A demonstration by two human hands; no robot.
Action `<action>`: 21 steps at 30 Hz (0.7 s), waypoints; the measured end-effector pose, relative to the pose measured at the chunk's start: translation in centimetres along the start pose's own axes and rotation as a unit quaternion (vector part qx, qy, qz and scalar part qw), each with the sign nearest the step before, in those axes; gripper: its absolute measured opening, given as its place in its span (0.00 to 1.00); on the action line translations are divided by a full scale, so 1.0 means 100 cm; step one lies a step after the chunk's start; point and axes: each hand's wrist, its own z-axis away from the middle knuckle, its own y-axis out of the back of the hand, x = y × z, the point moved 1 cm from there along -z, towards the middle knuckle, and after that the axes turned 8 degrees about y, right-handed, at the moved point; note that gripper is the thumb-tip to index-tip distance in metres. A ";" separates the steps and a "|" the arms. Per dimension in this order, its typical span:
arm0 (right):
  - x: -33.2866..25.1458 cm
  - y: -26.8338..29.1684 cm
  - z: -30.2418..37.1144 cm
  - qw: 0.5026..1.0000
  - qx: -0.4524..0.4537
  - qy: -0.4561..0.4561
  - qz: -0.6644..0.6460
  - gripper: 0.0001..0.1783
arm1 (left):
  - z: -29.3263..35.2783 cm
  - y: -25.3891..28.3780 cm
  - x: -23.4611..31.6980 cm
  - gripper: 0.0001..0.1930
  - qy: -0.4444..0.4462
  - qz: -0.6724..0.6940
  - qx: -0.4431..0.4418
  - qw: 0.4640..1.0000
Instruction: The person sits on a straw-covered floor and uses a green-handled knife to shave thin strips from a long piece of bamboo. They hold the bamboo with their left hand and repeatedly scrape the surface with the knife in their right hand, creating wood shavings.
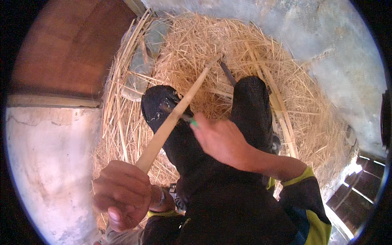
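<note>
Left hand (pixel 122 192) grips the strip (pixel 173 116), right hand (pixel 220 141) a green tool (pixel 193 122) mid-strip! Work looks underway; what's left, unclear.

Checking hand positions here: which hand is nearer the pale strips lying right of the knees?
Right. The right hand is left of those pale strips, across the right leg; the left hand is farther left, gripping a long strip.
</note>
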 end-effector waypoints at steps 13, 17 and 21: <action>0.007 0.005 -0.003 0.996 0.039 0.011 -0.081 0.10 | -0.004 0.011 -0.008 0.12 -0.064 -0.050 0.121 0.989; -0.022 0.003 0.000 0.989 0.047 0.094 -0.106 0.11 | -0.005 0.008 -0.006 0.13 -0.051 -0.032 0.109 0.992; 0.015 -0.018 -0.016 0.996 -0.014 -0.083 -0.040 0.12 | -0.002 0.006 -0.005 0.15 -0.017 -0.049 0.241 0.969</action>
